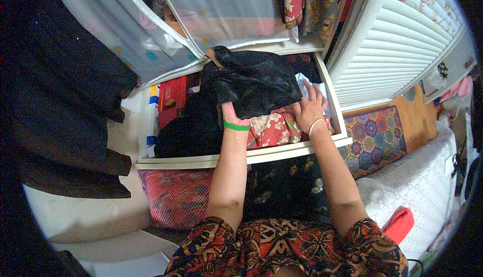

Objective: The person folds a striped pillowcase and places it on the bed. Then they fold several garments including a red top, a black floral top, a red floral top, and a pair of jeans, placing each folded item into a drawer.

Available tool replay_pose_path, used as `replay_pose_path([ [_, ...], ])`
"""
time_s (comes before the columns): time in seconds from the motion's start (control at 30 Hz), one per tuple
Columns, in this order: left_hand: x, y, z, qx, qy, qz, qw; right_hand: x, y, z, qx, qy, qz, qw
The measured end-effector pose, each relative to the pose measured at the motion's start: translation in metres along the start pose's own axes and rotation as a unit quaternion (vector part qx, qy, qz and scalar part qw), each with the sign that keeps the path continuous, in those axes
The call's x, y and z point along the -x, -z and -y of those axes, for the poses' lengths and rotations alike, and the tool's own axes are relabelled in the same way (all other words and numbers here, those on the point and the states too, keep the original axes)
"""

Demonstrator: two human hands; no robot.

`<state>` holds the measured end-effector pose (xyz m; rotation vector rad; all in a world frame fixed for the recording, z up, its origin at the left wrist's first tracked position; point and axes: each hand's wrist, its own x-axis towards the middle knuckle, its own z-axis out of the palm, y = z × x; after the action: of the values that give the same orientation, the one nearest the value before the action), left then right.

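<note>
A white drawer (286, 155) is pulled out before me, filled with folded cloth. Black cloth (256, 81) lies heaped across its middle and left side. My left hand (234, 116), a green band at its wrist, is tucked beneath this cloth; its fingers are hidden. Red floral fabric (277, 128) lies between my two hands near the drawer's front. Over the right end, my right hand (311, 105) rests with fingers spread on a white sheet (302, 79), paper or thin cloth, and beside the red fabric.
Red boxes (171, 98) fill the drawer's left end. Translucent zipped curtains (230, 9) hang behind it, and dark garments (71, 88) at left. A white louvred door (392, 47) stands at right, near a hexagon-patterned mat (373, 137) and a white-covered bed (411, 179) bearing a red item (400, 222).
</note>
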<state>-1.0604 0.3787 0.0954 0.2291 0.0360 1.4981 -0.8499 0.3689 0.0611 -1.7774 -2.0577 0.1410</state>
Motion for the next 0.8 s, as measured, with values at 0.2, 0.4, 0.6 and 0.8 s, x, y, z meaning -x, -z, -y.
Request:
replay_pose_path([
  [0.2,-0.008,0.006,0.011,0.024,0.034,0.004,0.999,-0.002,0.003,-0.01,-0.099,0.148,-0.049,0.983],
  [0.4,-0.016,0.042,0.013,-0.124,0.088,-0.064,0.986,0.01,0.033,0.029,-0.795,-0.079,0.106,0.592],
  [0.6,-0.011,0.043,0.026,-0.379,0.057,-0.162,0.91,0.004,0.008,0.037,-0.641,-0.082,-0.055,0.761],
  [0.8,-0.004,0.019,0.014,-0.323,0.038,-0.155,0.933,-0.016,-0.018,0.046,-0.623,-0.214,-0.124,0.742],
])
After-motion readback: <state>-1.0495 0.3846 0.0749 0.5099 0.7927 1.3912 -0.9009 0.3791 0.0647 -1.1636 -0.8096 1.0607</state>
